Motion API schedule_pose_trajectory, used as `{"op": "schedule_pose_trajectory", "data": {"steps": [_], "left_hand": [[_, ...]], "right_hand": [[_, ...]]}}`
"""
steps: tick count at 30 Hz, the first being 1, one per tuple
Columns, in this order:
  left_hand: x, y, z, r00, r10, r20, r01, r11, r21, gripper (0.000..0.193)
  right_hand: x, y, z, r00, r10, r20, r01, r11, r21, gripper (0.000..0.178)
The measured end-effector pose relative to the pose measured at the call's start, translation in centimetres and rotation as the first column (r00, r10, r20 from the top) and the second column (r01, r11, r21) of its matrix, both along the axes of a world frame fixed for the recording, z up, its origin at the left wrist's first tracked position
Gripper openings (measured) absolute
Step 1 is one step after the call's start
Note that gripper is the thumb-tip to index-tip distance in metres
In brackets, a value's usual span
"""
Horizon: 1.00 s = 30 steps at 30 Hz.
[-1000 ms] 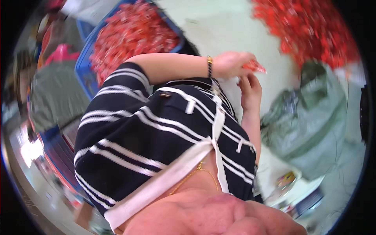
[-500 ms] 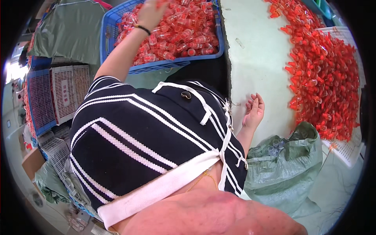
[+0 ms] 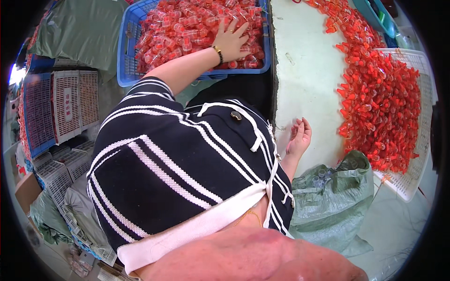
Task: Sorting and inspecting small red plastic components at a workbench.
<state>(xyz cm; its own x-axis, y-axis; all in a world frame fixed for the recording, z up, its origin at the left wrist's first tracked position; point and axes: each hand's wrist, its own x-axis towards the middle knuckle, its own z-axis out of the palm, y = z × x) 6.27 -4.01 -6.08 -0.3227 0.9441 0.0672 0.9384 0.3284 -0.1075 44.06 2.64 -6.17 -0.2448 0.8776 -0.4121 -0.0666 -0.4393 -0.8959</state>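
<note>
My left hand (image 3: 230, 44), with a dark beaded bracelet at its wrist, lies palm down with spread fingers on a heap of small clear-and-red plastic pieces (image 3: 180, 35). They look like little tubes or bottles with red inside; their exact kind is too small to tell. A blue plastic crate (image 3: 125, 56) holds the heap. My right hand (image 3: 299, 138) rests palm up near the edge of the pale table (image 3: 307, 70), its fingers loosely curled and apart, with nothing visible in them.
Red pointed pieces with clear parts (image 3: 379, 112) are piled on the table's right side, partly over a white basket (image 3: 417, 61). A green woven sack (image 3: 328, 201) stands near my right arm. Stacked crates (image 3: 65, 107) and a green cover (image 3: 84, 37) are on the left.
My left hand has moved right and nearer, from the crate's far side onto the right part of the heap. The right hand has stayed nearly in place.
</note>
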Motion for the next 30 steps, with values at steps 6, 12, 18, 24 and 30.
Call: {"op": "schedule_pose_trajectory", "data": {"steps": [6,12,18,24,30], "left_hand": [[-4.3,-3.6,1.3,0.992,0.120,-0.027,-0.121,0.990,-0.071,0.054],[-11.2,-11.1,-1.4,0.985,0.158,-0.071,-0.159,0.987,-0.006,0.050],[-15.5,-14.9,-1.7,0.956,0.245,-0.158,-0.220,0.962,0.164,0.046],[-15.0,-12.2,1.0,0.857,0.510,-0.069,-0.490,0.849,0.196,0.045],[-8.0,0.8,5.1,0.991,-0.130,-0.029,0.126,0.836,0.533,0.041]], "right_hand": [[0.2,0.2,0.1,1.000,0.023,-0.006,-0.023,1.000,0.010,0.022],[0.2,-0.1,0.0,0.999,0.035,0.014,-0.035,0.998,0.047,0.022],[0.7,-0.1,-0.7,0.999,0.047,-0.009,-0.047,0.998,0.048,0.022],[1.3,-0.1,-0.5,1.000,0.023,0.020,-0.023,0.999,0.031,0.023],[3.7,5.1,1.6,0.982,0.021,0.187,-0.082,0.940,0.330,0.027]]}}
